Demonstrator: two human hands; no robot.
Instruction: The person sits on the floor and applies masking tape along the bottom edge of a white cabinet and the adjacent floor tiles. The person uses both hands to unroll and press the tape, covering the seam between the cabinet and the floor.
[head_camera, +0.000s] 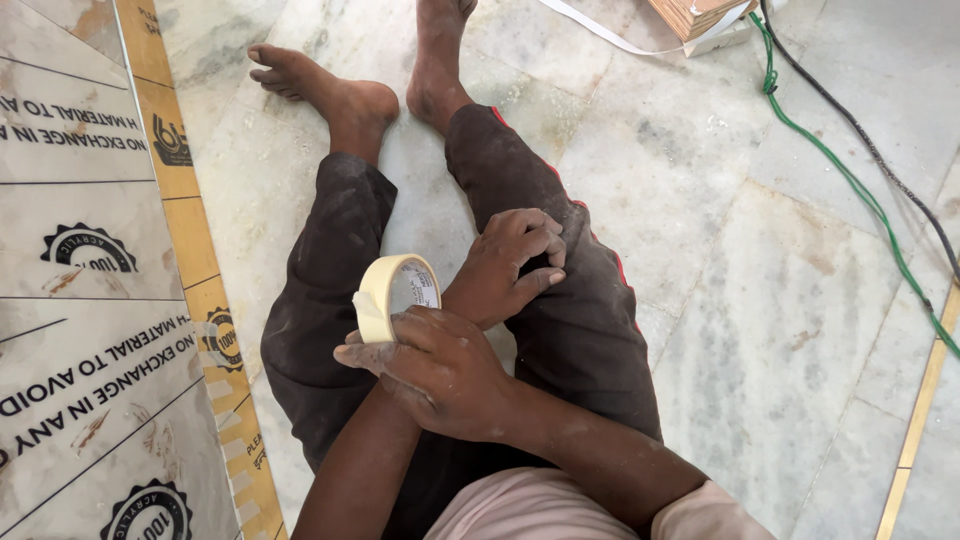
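To the left of the roll of masking tape (392, 296) lay a large printed acrylic sheet (90, 260) with a yellow border, flat on the marble floor (700, 180). The tape roll stood on edge over the lap, between the legs in dark trousers (330, 270). Crossed over from the other side, the right hand (435, 365) grasped the roll from below. Just right of the roll, the left hand (510, 262) rested loosely curled on the knee, holding nothing. Far right of the roll ran green and black cables (850, 170).
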